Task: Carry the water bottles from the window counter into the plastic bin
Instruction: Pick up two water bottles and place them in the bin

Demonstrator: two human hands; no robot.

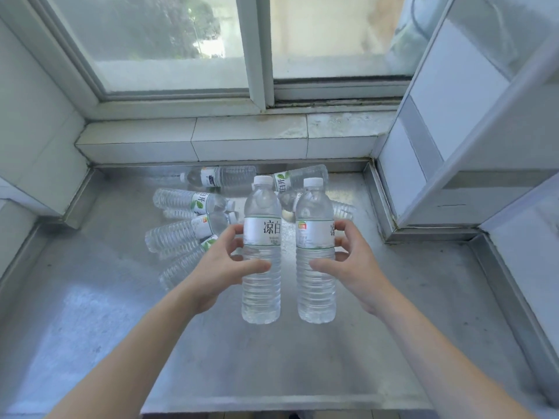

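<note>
My left hand grips a clear water bottle with a white cap, held upright above the steel window counter. My right hand grips a second upright bottle just to the right of the first. Thumbs lie across the fronts, fingers curl behind the labels. Behind them several more bottles lie on their sides in a pile, some reaching the back of the counter. The plastic bin is not in view.
A tiled ledge and a sliding window close off the back. White tiled walls stand at the left and right. The counter's front edge is near the bottom of the view.
</note>
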